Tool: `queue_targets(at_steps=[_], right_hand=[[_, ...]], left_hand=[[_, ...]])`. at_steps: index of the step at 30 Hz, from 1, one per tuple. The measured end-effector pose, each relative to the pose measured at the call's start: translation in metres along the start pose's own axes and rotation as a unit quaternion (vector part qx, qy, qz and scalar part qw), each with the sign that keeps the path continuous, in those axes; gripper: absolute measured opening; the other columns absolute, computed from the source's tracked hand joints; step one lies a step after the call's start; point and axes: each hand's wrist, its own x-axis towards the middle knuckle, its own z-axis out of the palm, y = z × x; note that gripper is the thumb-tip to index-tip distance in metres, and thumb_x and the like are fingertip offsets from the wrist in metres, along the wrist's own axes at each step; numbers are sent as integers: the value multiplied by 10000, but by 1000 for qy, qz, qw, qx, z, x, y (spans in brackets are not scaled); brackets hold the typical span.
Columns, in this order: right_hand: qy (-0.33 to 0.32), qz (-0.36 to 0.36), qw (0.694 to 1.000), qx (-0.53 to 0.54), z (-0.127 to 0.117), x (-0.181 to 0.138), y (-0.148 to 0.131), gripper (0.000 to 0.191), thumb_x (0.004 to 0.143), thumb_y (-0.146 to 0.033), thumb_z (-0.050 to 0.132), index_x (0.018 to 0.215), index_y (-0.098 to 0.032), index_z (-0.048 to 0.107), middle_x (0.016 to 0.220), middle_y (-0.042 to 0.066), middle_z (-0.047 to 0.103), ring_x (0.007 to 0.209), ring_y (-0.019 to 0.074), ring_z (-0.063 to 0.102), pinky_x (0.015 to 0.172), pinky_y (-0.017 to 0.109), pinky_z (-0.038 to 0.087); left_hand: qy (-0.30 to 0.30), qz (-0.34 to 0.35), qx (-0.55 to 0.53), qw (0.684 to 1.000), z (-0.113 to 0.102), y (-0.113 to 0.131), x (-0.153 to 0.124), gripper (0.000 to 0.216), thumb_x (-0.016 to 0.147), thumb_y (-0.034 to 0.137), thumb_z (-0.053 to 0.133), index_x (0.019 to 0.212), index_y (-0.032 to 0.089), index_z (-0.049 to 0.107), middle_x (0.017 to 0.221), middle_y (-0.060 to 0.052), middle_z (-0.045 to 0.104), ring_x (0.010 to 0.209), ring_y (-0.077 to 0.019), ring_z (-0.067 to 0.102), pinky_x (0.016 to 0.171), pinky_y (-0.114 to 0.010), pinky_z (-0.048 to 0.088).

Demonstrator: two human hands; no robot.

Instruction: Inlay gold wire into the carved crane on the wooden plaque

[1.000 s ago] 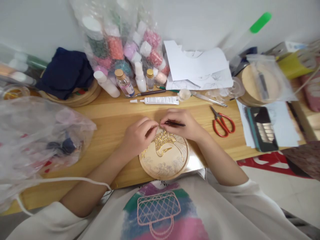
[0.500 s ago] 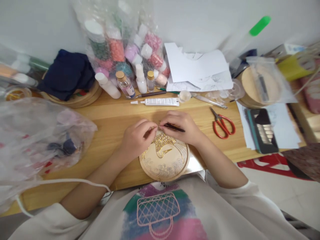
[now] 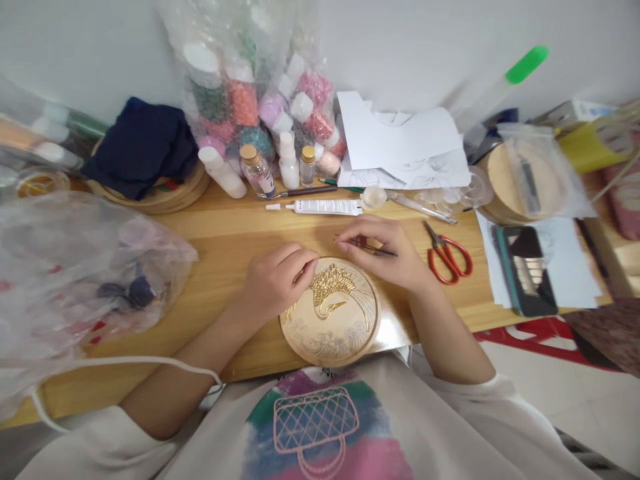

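A round wooden disc (image 3: 331, 325) with a gold crane outline (image 3: 330, 290) and wave lines lies at the table's near edge. My left hand (image 3: 276, 281) rests on its upper left rim, fingers curled in a pinch on something too small to make out. My right hand (image 3: 383, 252) hovers just past the disc's upper right rim, pinching thin dark tweezers (image 3: 371, 248) that point left.
Red-handled scissors (image 3: 445, 250) lie right of my right hand. A white glue tube (image 3: 320, 207), small bottles (image 3: 256, 169) and bags of coloured beads (image 3: 260, 100) stand behind. A plastic bag (image 3: 75, 267) sits left; a phone (image 3: 525, 270) and papers right.
My right hand with the tweezers has drawn away to the right and back, off the disc's top edge. My two hands, which met over the crane, are now apart.
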Motion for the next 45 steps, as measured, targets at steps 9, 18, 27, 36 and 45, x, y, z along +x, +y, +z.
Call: queue_targets(at_steps=[9,18,27,36,45], right_hand=[[-8,12,1000,0,3,-2,2,37,867,-177,651,861,-185,687,774,6,676,680,108,599,626,246,473],[-104,-33,994,6,5,-2,3,111,912,-197,594,933,-164,698,820,51,699,727,134,615,662,271,488],[-122,-33,992,-9,5,-1,3,96,922,-210,590,904,-179,679,802,50,675,722,149,614,646,280,482],[-143,-36,988,41,0,0,2,108,921,-205,616,893,-137,696,804,48,662,722,123,607,651,251,476],[-174,-45,981,77,-5,0,4,112,917,-186,626,894,-126,718,807,49,660,705,99,598,635,227,460]], left_hand=[[-20,-17,-32,999,0,0,-1,95,931,139,575,885,156,656,814,-15,721,597,-81,604,547,-205,447],[-25,-25,-45,998,0,1,-1,75,919,126,599,886,154,660,793,-3,708,566,-74,576,541,-202,435],[-41,-33,-37,998,-1,3,-1,100,942,160,582,893,166,669,786,-4,703,608,-89,594,582,-221,444],[-71,1,-68,995,-5,2,1,107,961,174,564,926,157,664,777,-3,688,659,-96,614,609,-203,463],[-58,58,-85,993,-6,-1,1,91,955,143,572,936,159,660,820,-5,694,716,-97,628,648,-196,480]])
